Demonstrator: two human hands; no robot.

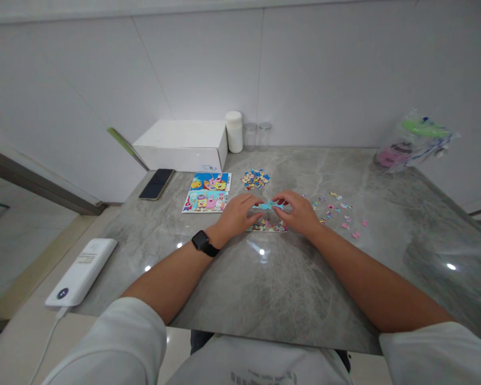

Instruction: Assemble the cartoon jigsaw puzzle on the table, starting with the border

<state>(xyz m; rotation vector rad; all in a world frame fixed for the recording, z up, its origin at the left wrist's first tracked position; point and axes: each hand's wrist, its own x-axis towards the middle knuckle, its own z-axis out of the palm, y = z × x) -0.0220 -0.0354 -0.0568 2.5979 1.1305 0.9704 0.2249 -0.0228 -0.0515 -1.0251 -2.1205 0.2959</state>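
My left hand (237, 214) and my right hand (299, 212) meet over the middle of a grey marble table (264, 289). Both pinch a small joined strip of blue puzzle pieces (269, 205) between their fingertips. Under the hands lies a partly built puzzle (268, 226), mostly hidden by them. A pile of loose pieces (255, 178) lies just beyond. More scattered pieces (339, 214) lie to the right of my right hand. A black watch (202, 241) sits on my left wrist.
Two cartoon picture cards (208, 192) lie left of my hands, a dark phone (156, 183) further left. A white box (184, 144), a white jar (234, 131) and two clear jars (257, 135) stand by the wall. A plastic bag (412, 140) sits far right, a white power bank (81, 271) near left.
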